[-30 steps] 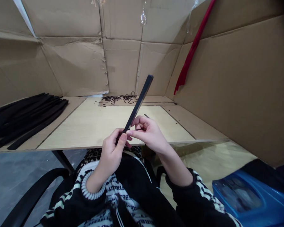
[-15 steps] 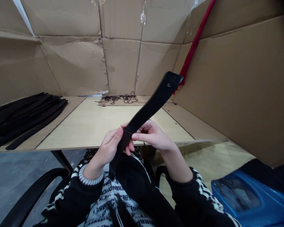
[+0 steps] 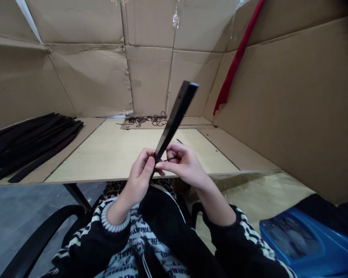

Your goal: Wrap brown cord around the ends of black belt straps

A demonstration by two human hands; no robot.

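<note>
A long, stiff black strip rises from my hands, tilted up to the right and turned nearly edge-on, with a small hole near its tip. My left hand is closed around its lower part, the thumb pressed on it near a dark band. Beside it, my right hand is closed in a pinch close to the strip. A thin dark cord runs from the strip into its curled fingers. The strip's lower end is hidden behind my left hand.
A pile of dark strips lies on the table at left. Loose dark cords lie tangled at the back. Cardboard walls enclose the table; red cloth hangs at right. A blue plastic container stands lower right.
The strip has turned from its broad face to nearly edge-on, and its tip has swung left. My left hand has shifted up and right along it. A cord now shows at my right fingers.
</note>
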